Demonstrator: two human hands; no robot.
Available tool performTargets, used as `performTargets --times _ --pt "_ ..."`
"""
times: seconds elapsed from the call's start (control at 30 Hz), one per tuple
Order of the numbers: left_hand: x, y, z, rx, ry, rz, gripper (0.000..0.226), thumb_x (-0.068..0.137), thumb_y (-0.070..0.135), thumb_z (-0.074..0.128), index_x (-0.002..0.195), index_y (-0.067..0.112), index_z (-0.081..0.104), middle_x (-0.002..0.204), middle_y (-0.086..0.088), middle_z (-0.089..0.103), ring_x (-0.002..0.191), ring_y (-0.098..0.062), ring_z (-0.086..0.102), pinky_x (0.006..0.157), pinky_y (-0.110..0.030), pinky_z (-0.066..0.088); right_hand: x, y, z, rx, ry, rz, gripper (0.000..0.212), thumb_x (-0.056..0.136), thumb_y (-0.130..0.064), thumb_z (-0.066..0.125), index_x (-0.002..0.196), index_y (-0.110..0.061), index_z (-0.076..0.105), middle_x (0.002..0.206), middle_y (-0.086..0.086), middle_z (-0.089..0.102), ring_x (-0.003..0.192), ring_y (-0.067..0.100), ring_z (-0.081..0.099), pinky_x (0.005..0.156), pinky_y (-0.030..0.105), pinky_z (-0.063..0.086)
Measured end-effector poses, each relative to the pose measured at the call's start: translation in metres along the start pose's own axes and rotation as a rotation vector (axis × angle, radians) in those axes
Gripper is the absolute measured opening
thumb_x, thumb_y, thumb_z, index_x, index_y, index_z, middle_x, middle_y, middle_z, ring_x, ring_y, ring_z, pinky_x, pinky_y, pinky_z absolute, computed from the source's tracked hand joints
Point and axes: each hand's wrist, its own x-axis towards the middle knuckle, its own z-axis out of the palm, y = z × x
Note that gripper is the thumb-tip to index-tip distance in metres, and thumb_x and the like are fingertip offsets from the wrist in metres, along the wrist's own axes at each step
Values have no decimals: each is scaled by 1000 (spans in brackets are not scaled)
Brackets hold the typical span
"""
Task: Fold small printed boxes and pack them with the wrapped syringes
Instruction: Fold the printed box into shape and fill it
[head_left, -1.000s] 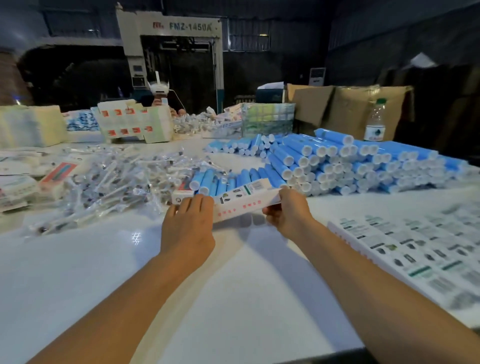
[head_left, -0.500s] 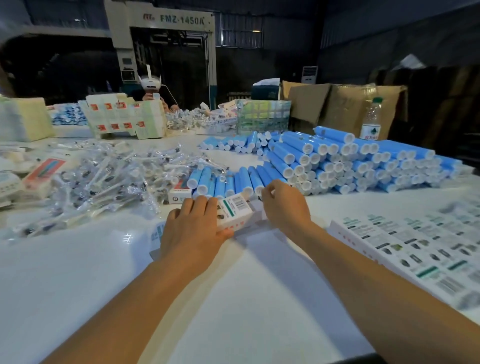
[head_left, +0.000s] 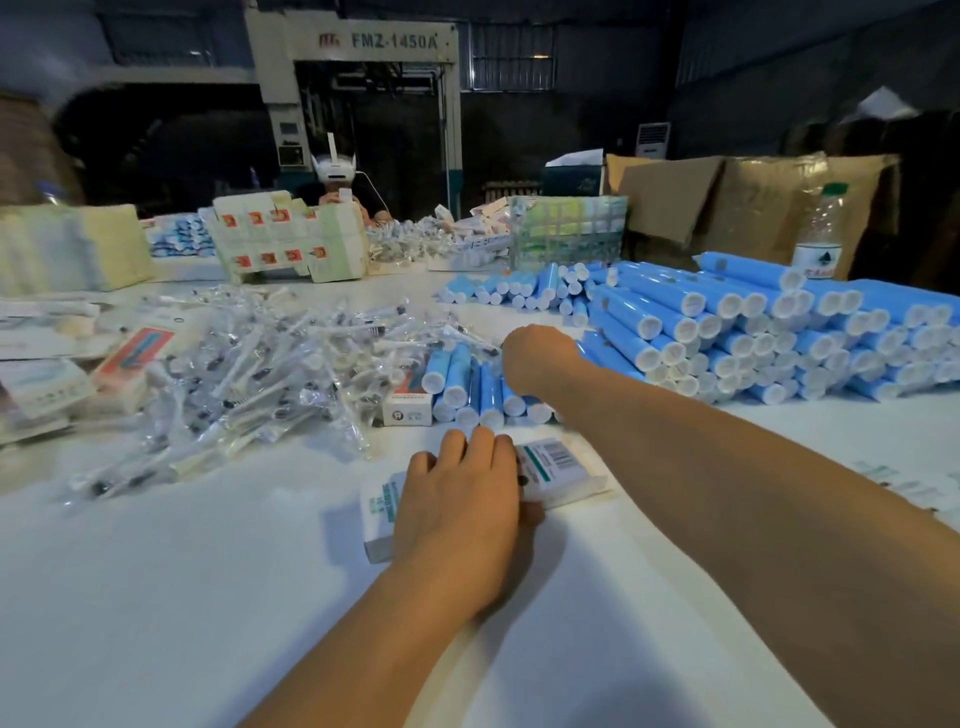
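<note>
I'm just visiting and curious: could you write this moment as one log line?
left hand: presses printed box on table | right hand: reaching over blue tubes, grip unclear

A small white printed box (head_left: 550, 470) lies flat on the white table — green stripe and barcode on its upper face, its middle hidden under a hand. The wrapped syringes (head_left: 249, 374) sprawl in a loose heap of clear packets — left of the box and farther back.
</note>
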Motion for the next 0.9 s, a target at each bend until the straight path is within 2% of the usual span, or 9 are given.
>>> performTargets --times 0.07,0.13,0.27,0.37,0.53,0.63,0.8,0.9 --pt "2 0 0 -20 7 -4 45 89 55 45 121 24 38 119 3 40 108 -20 34 83 -36 30 9 1 0 11 -49 -5 28 90 -5 45 63 -8 41 66 5 42 58 17 42 59 31 40" --pt "3 -1 0 -28 11 -9 44 89 54 45 121 24 38 118 3 41 108 -20 34 83 -36 30 16 3 0 60 -93 8 28 91 -7 45 64 -8 41 67 5 42 56 17 40 50 29 36" --pt "2 -2 2 -26 -2 -3 49 89 57 42 125 24 35 125 3 38 112 -20 33 86 -36 31 14 11 3 238 -43 107 27 86 -9 51 62 -10 38 61 4 40 50 16 37 42 25 28" --pt "3 -4 4 -19 -2 0 54 91 56 37 132 23 30 135 2 34 117 -20 31 90 -36 32 -3 24 -3 597 67 215 25 82 -13 51 64 -14 34 57 1 34 48 16 29 44 24 22" --pt "1 -2 2 -50 42 0 59 91 54 34 140 23 22 136 4 33 119 -17 30 93 -34 32 -66 52 -14 1248 383 326 21 80 -15 54 66 -16 38 63 4 43 52 17 38 48 24 25" --pt "0 1 -3 -72 89 -17 57 90 54 38 137 23 28 129 5 38 114 -17 34 90 -33 34 -105 68 -11 1490 473 434 15 86 -17 51 75 -15 42 73 9 47 53 17 36 45 24 27" --pt "-5 6 -8 -65 125 -37 59 87 58 42 134 22 34 126 4 42 113 -19 37 89 -35 35 -138 66 7 1776 506 492 7 90 -16 52 93 -11 48 72 9 49 41 12 43 36 22 34" --pt "-9 6 -11 -42 133 -44 61 86 57 41 133 20 36 126 1 43 113 -21 37 89 -36 35 -143 54 13 1798 478 418 32 86 -9 56 114 -13 41 58 7 52 34 12 46 35 21 36"
